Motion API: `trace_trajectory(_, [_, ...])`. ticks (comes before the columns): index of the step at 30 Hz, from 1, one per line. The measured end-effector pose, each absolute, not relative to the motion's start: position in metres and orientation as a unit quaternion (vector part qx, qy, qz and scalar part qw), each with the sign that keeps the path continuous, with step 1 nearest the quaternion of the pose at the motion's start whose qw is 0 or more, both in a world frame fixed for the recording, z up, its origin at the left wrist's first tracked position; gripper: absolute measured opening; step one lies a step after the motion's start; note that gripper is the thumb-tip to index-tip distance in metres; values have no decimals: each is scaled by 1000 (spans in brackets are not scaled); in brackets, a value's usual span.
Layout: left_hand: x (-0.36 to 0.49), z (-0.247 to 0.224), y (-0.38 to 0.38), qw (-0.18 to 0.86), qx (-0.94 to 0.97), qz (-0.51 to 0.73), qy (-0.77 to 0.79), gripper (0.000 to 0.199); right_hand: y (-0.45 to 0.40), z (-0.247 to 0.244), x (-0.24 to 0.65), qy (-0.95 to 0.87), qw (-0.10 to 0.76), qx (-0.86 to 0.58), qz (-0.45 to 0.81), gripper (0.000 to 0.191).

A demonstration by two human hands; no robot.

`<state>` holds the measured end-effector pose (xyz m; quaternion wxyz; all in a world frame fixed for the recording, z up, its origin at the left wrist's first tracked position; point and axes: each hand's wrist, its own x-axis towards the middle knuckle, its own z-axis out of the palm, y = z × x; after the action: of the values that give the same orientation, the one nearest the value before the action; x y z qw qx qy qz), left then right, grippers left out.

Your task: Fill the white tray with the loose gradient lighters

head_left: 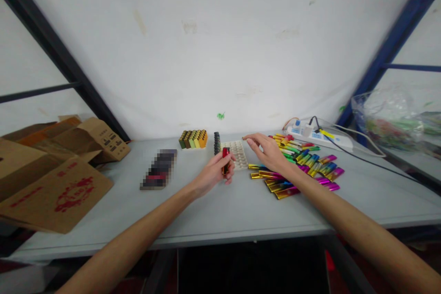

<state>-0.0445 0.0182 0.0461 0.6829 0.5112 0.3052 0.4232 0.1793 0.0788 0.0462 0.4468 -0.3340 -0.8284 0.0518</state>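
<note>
My left hand (216,167) is closed around a red lighter (225,160), which it holds upright over the near edge of a white tray with small cells (242,150). Along that tray's left side stands a row of dark lighters (217,141). My right hand (267,148) hovers at the tray's right side, its index finger stretched out and thumb apart, with nothing plainly held. Under and beside the right forearm lies a loose pile of shiny lighters (279,189) in gold, purple and blue. More lighters in red and green lie behind it, partly hidden by my hand.
A packed block of yellow and dark lighters (193,140) stands near the wall. Left of centre lies a blurred dark flat object (159,169). Cardboard boxes (79,193) fill the table's left end. A power strip with cables (317,137) and a plastic bag (389,115) are at the right.
</note>
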Motion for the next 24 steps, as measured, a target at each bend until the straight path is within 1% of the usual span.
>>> trace_trajectory(2, [-46,46,19,693,503,407,317,46,82,45,181,-829,443,-338,42,35])
trace_trajectory(4, [-48,46,21,681,517,392,340,54,83,44,181,-834,435,-338,35,35])
trace_trajectory(7, [-52,46,22,630,553,393,378,63,84,43,180,-844,419,-334,28,36])
trace_trajectory(9, [-53,44,22,587,580,403,395,65,83,44,180,-849,410,-332,26,36])
trace_trajectory(13, [-53,39,24,532,619,402,415,61,82,44,180,-858,389,-334,21,38])
trace_trajectory(19, [-53,39,24,515,632,384,432,49,84,43,181,-863,373,-339,25,38])
trace_trajectory(24, [-54,41,23,494,648,383,435,50,82,43,180,-867,356,-347,23,39])
